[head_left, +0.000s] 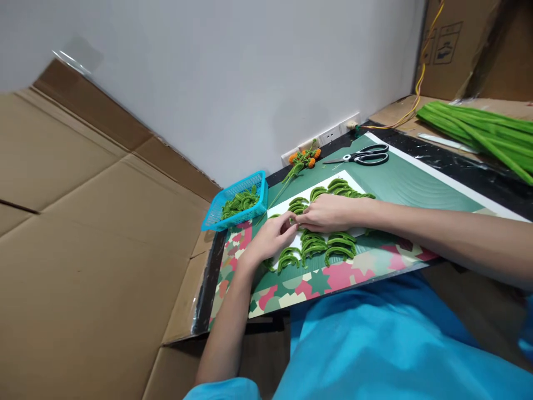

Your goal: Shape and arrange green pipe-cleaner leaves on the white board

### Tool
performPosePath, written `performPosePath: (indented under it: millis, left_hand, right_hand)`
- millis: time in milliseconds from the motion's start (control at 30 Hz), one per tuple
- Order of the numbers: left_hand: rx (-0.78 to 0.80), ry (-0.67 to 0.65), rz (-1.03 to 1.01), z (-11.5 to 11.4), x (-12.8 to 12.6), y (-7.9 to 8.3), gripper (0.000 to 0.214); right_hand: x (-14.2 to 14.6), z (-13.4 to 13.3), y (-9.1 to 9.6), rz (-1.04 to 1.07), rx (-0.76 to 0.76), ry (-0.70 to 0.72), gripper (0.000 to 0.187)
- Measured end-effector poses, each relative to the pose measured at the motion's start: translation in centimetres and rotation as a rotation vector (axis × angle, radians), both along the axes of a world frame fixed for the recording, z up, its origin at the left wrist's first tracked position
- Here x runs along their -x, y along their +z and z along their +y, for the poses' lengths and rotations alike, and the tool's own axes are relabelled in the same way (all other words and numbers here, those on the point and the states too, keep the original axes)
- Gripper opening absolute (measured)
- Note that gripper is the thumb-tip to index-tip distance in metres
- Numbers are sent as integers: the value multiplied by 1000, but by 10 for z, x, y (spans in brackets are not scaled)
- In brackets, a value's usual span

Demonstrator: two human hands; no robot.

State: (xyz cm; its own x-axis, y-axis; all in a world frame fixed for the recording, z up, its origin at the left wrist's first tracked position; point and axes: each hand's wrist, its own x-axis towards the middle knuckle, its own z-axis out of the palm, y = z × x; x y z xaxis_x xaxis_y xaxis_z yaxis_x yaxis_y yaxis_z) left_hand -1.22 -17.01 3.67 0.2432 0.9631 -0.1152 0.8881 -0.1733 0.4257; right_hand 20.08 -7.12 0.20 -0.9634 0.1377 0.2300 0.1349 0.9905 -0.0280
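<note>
My left hand (270,238) and my right hand (325,213) meet over a white sheet (272,211), fingertips almost touching. Both have their fingers pinched; whatever is between them is too small or hidden to make out. Around them lie curved green pipe cleaner pieces (339,249), set out in small clusters on the sheet and the green board (416,189). The right hand covers part of the middle clusters. To the left of the sheet, a blue plastic basket (208,222) holds more short green pieces (240,204).
Black-handled scissors (368,155) lie at the board's back edge, beside an orange and green pipe cleaner sprig (302,161). A bundle of long green pipe cleaners (478,130) rests at far right. Cardboard (91,250) stands at left; wall sockets (331,135) and a yellow cable (422,72) are behind.
</note>
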Motion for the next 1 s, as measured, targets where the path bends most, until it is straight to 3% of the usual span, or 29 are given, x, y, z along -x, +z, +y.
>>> performPosePath:
  millis: [1000]
  left_hand:
    - [4,-17,-11,-5,1,0,22]
  right_hand:
    - [-4,-5,4,-45,-28,-4,31]
